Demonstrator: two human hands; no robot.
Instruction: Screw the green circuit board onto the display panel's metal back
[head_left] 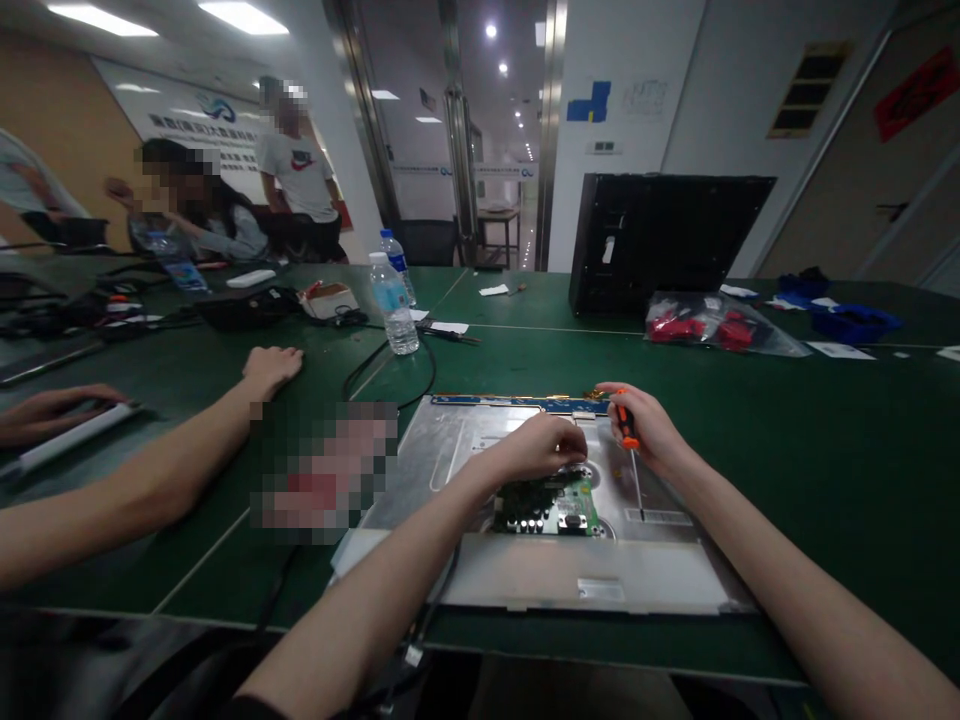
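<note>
A flat silvery display panel (457, 425) lies on the green table in front of me, with a green circuit board (585, 500) on its back. My left hand (547, 445) is just above the board's upper edge, fingers bent and pressed together. Whatever it pinches is hidden. In my right hand (649, 430) is an orange and black screwdriver (627, 425), held over the panel's right part. Its shaft points down toward a printed label (658, 517); whether the tip touches cannot be told. A thin blue board strip (517, 403) runs along the panel's far edge.
Beside my left arm lies a blurred-out object (326, 470). Further left, a co-worker's hand (274, 370) rests on the table. Water bottles (394, 310) stand beyond the panel. A black monitor casing (667, 240) and a plastic bag (724, 325) with red contents are at far right.
</note>
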